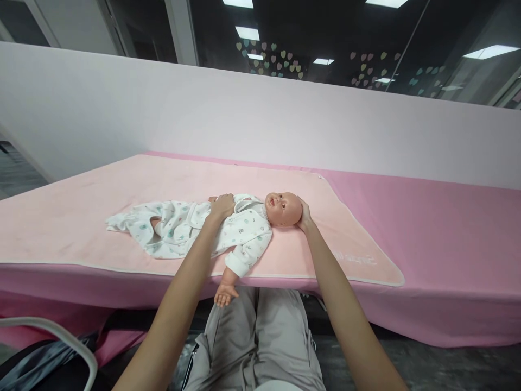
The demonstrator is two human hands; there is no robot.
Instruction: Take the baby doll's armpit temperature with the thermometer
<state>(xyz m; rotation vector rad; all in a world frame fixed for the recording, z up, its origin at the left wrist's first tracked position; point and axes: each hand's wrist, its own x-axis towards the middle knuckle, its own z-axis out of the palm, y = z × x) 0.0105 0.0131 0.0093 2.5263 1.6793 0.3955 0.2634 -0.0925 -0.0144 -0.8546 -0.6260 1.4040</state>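
A bald baby doll (pixel 248 228) in a white printed outfit lies on its back on a pale pink mat (pixel 73 217), its head to the right. My left hand (pixel 223 206) is closed over the doll's far sleeve at its middle, with a bit of the doll's far hand showing beside it. Cupped around the crown of the doll's head is my right hand (pixel 305 214), its fingers partly hidden behind the head. The doll's near arm (pixel 228 285) hangs over the front edge of the table. Loose cloth of the outfit stretches out to the left.
Under the mat, a darker pink cover (pixel 456 233) drapes the table. A low white wall (pixel 260 119) runs along the back, with dark glass and heart stickers (pixel 280 60) above. A pale curved tube (pixel 61 331) and dark fabric are at the lower left.
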